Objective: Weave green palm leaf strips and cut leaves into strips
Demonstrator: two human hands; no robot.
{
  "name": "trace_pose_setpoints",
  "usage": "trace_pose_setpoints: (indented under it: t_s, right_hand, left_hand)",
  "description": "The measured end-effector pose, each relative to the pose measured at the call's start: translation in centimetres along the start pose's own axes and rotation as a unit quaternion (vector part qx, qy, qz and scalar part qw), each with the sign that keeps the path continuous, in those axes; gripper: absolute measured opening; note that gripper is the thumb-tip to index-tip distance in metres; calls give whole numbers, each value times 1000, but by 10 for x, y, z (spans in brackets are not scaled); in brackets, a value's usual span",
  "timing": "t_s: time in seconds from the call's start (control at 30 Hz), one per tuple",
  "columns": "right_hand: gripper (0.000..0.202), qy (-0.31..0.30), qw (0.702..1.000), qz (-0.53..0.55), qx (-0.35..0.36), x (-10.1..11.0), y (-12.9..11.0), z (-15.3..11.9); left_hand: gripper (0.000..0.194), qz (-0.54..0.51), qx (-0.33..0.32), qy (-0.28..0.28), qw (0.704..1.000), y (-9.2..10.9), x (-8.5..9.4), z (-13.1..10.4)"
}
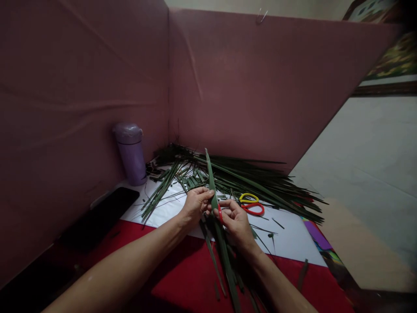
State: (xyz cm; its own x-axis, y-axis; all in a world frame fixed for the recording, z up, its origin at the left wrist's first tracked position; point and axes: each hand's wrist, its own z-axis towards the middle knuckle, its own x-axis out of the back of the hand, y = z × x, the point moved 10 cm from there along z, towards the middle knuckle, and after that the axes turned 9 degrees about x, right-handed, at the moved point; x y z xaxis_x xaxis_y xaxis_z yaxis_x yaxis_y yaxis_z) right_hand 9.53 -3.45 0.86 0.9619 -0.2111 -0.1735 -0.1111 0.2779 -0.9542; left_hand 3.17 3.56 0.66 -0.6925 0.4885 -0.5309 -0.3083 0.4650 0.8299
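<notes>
My left hand [197, 203] pinches a long green leaf [210, 174] between thumb and fingers. The leaf stands tilted, its tip pointing away from me and its lower part running down toward my lap. My right hand [236, 219] is closed around a red-handled tool [220, 214] right beside the leaf. A thin pale edge shows by the leaf above the handle, but the fingers hide most of the tool, so I cannot tell its exact kind. Just beyond my right hand lie scissors [250, 204] with one yellow and one red loop.
Long dark green leaves [260, 176] are heaped across the back, with cut pieces [195, 178] nearby on the white sheet [293, 234]. A purple tumbler [132, 158] and a black phone [120, 202] stand and lie at left. Pink panels [234, 87] wall in the back and left.
</notes>
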Motion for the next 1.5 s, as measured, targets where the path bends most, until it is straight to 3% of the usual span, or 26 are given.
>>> trace_pose_setpoints:
  t_s: [0.87,1.27,1.5]
  right_hand:
    - [35,0,1000,20,2,3,-3,3]
    - [32,-19,1000,-5,-9,0,7,2]
    - [33,-9,999,-32,8,2,10,7]
  left_hand:
    - [26,11,25,-14,1000,-9,-6,-2]
    - [28,20,-36,23,999,17,10,9]
    - [24,18,-34,21,999,12,8,9]
